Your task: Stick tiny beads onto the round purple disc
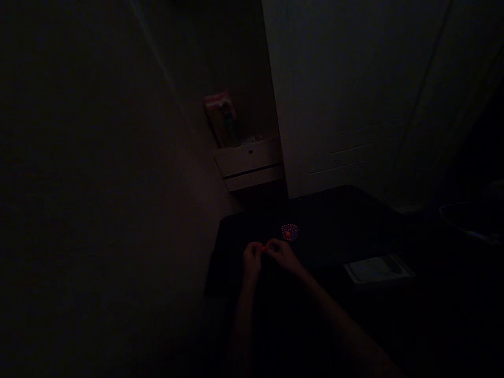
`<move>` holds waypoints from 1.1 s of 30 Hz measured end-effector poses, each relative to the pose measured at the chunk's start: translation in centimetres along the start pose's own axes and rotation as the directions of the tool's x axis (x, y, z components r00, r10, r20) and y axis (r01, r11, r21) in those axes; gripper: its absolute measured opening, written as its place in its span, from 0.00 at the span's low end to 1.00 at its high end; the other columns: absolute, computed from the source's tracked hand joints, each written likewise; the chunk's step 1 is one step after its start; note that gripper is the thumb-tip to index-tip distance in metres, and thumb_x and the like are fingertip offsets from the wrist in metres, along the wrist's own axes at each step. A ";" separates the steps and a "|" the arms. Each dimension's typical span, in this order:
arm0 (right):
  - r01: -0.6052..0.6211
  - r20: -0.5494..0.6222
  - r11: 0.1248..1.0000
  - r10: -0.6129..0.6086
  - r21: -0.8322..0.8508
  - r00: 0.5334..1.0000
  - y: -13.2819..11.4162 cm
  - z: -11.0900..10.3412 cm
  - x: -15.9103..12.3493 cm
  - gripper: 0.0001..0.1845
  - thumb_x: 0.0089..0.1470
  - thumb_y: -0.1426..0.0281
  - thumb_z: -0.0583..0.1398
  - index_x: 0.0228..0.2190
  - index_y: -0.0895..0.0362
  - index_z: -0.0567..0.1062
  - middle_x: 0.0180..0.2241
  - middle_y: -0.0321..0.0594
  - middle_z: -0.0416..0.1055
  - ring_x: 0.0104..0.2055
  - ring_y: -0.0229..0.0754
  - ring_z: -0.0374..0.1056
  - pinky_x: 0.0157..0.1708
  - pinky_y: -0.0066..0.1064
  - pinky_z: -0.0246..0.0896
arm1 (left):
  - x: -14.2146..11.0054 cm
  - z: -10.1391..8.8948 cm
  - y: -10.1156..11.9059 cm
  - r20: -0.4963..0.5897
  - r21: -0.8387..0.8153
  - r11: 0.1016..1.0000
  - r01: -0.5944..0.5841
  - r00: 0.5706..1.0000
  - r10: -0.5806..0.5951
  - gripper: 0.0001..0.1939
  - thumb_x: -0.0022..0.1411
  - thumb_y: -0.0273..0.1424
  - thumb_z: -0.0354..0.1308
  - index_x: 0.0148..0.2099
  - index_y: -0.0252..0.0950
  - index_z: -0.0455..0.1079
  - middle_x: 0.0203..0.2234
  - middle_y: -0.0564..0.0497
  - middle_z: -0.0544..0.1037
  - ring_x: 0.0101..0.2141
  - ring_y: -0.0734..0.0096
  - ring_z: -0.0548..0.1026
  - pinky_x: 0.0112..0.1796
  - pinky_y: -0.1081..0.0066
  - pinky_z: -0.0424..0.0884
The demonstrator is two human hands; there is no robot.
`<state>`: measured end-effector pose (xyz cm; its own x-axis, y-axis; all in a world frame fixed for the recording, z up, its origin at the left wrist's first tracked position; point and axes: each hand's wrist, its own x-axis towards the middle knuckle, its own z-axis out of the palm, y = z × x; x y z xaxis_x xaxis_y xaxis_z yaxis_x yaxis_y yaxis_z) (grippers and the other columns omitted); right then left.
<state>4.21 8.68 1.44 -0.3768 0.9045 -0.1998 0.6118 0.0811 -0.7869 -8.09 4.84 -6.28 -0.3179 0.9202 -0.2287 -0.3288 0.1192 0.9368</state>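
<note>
item [264, 248], small, red: your left grip [252, 254] and right grip [281, 251] pinch it together, probably for steadiness.

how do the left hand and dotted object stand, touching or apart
Apart: the head view shows a dark gap between the left hand and the dotted object, which sits farther off, rightward.

Dark, flat-topped table [331, 220]: faced from its near side by the head camera, looking forward and down, tilted sideways, set back enough to take in both far corners.
Bare left hand [252, 254], bare right hand [281, 252]: seen from above and behind, nearer than the far edge.
Pale, box-shaped drawer unit [252, 158]: deeper in view, past that edge, toward its left corner.
</note>
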 end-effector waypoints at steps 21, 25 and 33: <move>0.031 -0.080 0.947 -0.060 -0.319 0.995 0.5 0.1 -0.9 0.12 0.64 0.68 0.57 0.39 0.58 0.81 0.40 0.45 0.79 0.41 0.48 0.75 0.44 0.37 0.67 | 0.0 -0.4 0.2 0.136 -0.103 0.991 0.085 0.988 -0.071 0.18 0.52 0.42 0.65 0.38 0.31 0.80 0.35 0.43 0.81 0.38 0.62 0.78 0.43 0.66 0.72; 0.088 -0.051 0.893 -0.123 -0.441 0.991 0.7 0.3 -1.1 0.10 0.64 0.71 0.56 0.38 0.59 0.78 0.39 0.47 0.78 0.42 0.47 0.75 0.44 0.35 0.65 | 0.3 -0.5 0.1 0.161 -0.095 0.993 0.066 0.986 -0.050 0.15 0.50 0.37 0.65 0.37 0.32 0.80 0.35 0.44 0.82 0.39 0.62 0.78 0.45 0.65 0.72; -0.007 -0.087 0.846 -0.047 -0.533 0.995 -1.0 0.6 -1.6 0.06 0.62 0.73 0.59 0.36 0.61 0.77 0.36 0.46 0.77 0.38 0.45 0.73 0.39 0.32 0.60 | -0.1 -0.3 1.1 0.173 -0.122 0.988 0.100 0.982 -0.078 0.13 0.46 0.34 0.66 0.34 0.33 0.80 0.32 0.45 0.81 0.36 0.63 0.78 0.41 0.67 0.72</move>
<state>3.78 6.86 2.18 -0.3433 0.9326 -0.1114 0.8907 0.2856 -0.3536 -8.65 4.77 -5.32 -0.1327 0.9586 -0.2520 -0.4647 0.1644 0.8701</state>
